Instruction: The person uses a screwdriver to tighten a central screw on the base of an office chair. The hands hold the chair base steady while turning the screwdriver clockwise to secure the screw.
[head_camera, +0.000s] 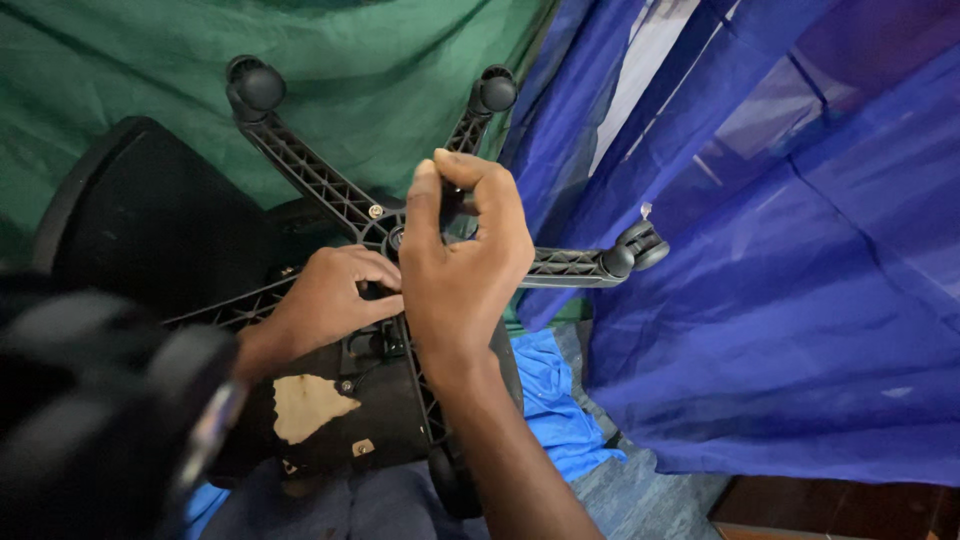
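Hands (400, 270), two, grip five-armed chair base (330, 190).

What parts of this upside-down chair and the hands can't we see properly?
Head view:
- Hub of the chair base: covered by the right hand.
- Left hand fingertips: tucked behind the right hand.
- Near legs of the base: hidden by both hands and the forearm.
- Dark object at lower left: too blurred to tell.
- Chair seat: cut off by that blur.

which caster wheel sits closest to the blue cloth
The right caster, at the end of the arm pointing sideways; it lies against the blue cloth, unlike the two upper ones against green.
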